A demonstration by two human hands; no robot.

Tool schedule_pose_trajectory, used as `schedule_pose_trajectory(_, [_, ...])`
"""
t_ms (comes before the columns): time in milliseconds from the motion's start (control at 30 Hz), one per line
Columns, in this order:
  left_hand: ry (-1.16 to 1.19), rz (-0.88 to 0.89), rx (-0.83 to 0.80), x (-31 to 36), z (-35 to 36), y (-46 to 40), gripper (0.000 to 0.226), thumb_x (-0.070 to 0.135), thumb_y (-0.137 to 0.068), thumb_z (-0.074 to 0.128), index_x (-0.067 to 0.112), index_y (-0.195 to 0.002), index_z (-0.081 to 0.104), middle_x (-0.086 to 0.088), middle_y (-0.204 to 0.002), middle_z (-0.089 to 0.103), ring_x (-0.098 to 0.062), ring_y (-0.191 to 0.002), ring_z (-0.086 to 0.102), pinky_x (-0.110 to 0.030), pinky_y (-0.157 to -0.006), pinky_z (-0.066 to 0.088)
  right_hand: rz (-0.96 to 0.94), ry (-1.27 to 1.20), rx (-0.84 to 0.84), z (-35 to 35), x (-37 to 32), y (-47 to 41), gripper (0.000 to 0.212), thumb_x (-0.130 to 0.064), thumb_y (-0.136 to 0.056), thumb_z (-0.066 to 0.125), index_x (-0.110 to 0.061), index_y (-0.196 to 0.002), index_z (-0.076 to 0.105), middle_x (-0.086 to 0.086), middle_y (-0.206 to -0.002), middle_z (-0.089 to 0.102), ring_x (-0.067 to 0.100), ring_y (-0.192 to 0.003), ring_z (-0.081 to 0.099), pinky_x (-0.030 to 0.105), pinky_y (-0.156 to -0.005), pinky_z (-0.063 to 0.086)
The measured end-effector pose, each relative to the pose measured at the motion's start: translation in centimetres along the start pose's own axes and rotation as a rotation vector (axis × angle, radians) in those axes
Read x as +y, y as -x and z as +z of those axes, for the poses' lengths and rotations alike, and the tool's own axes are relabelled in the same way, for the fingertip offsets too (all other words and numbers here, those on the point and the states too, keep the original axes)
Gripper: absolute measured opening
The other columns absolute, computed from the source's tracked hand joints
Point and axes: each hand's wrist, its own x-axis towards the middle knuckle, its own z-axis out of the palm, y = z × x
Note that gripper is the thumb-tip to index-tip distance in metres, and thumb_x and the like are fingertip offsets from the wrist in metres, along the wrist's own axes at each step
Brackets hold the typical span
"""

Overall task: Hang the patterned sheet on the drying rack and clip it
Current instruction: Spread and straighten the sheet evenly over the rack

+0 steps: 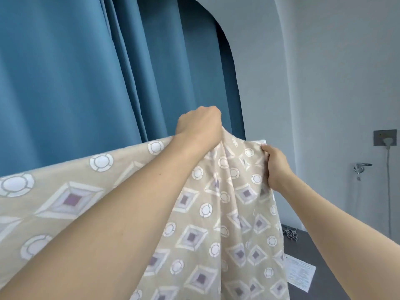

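The patterned sheet (194, 224), beige with white rings and purple-centred diamonds, is held up in front of the blue curtain (86, 72) by both of the person's bare hands. The left hand (199, 124) is raised highest, at the peak of the sheet, its grip clamped in a fist on a gathered bunch of the top edge, so that the cloth falls away from it in folds. The right hand (276, 167) is just to the right of the peak and a little lower, its grip closed on the sheet's right edge, with the thumb on the near face and the other fingers hidden behind the cloth. Between the two hands the top edge runs short and taut, with a small white corner showing just above the right hand.

From the left hand the sheet's upper edge slopes down and away to the left, passing behind the left forearm and out of view. Below the hands it hangs down to the bottom of the view.

To the right of the sheet, low down, a dark worktop (324, 256) carries a printed sheet of paper (299, 274) and, farther back, some metal clips (291, 232) lying close to the sheet's edge. On the pale wall (324, 83) right of the sheet are a grey socket plate (384, 137) with a white plug and cable, and below it a metal tap (360, 167).
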Motion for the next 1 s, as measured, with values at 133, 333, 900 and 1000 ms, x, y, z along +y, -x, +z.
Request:
schedule_pose_trajectory(133, [-0.21,0.008,-0.213,1.1,0.7,0.3,0.016,0.014,-0.085,0.045,0.019,-0.071,0.044,0.003,-0.073,0.048,-0.017,-0.062,0.045,-0.027,-0.058,0.03,0.022,0.136,0.096,-3.1,2.4,-0.3,0.026,-0.006,-0.082,0.039,-0.017,-0.059,0.035,-0.003,-0.048,0.039,0.017,-0.05,0.033,0.025,-0.048,0.026])
schedule_pose_trajectory(333, [-0.347,0.149,-0.171,4.1,4.0,1.5,0.018,0.011,-0.082,0.047,0.018,-0.069,0.036,0.004,-0.069,0.043,-0.017,-0.065,0.047,-0.029,-0.066,0.029,0.078,0.51,-0.053,-8.9,8.0,-1.7,0.027,0.003,-0.088,0.046,-0.008,-0.099,0.068,0.003,-0.079,0.067,0.02,-0.07,0.062,0.024,-0.059,0.048])
schedule_pose_trajectory(900, [-0.45,0.371,-0.347,11.1,14.4,2.7,0.015,0.014,-0.086,0.048,0.021,-0.097,0.055,-0.003,-0.114,0.062,-0.025,-0.108,0.054,-0.042,-0.103,0.026,0.306,0.986,-0.291,-15.0,13.2,-4.2,0.042,-0.048,-0.084,0.063,-0.023,-0.116,0.053,0.002,-0.105,0.062,0.02,-0.088,0.059,0.032,-0.069,0.047])
schedule_pose_trajectory(1000, [-0.272,0.387,-0.044,10.8,15.7,2.2,0.018,0.008,-0.086,0.05,0.019,-0.099,0.055,-0.002,-0.101,0.062,-0.027,-0.093,0.06,-0.036,-0.081,0.036,0.675,0.983,-0.569,-17.3,15.5,-3.2,0.065,-0.061,-0.077,0.066,-0.018,-0.125,0.055,0.001,-0.111,0.065,0.021,-0.093,0.063,0.036,-0.085,0.051])
